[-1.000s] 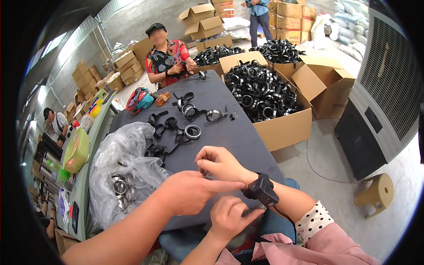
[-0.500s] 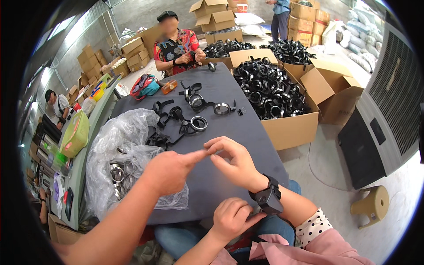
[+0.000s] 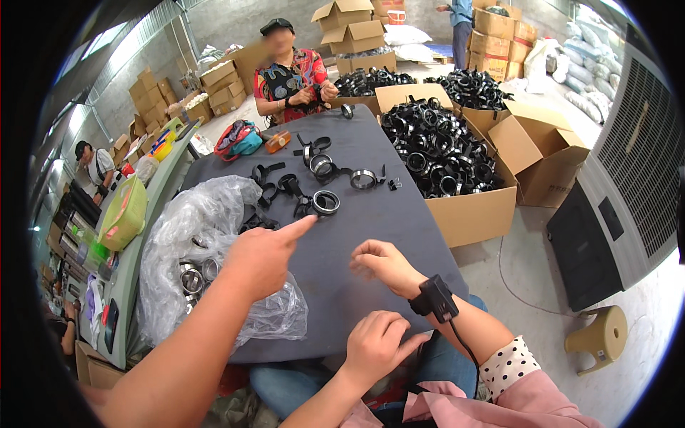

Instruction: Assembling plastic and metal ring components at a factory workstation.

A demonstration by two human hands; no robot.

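Right hand (image 3: 385,267), half-open, sits nearer than the curled left hand (image 3: 377,345), grip hidden, to the silver-rimmed ring (image 3: 316,205) forward-left.

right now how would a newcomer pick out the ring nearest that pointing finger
Find the dark table, with a clear plastic bag along its left side. Right of the bag, the silver-rimmed ring lies just beyond the co-worker's pointing hand. Its bright circle faces up, closest of all to that fingertip.

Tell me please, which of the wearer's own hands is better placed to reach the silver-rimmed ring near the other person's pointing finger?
Probably the right: the right hand extends over the table, nearer the ring, while the left hand sits back by the table's near edge.
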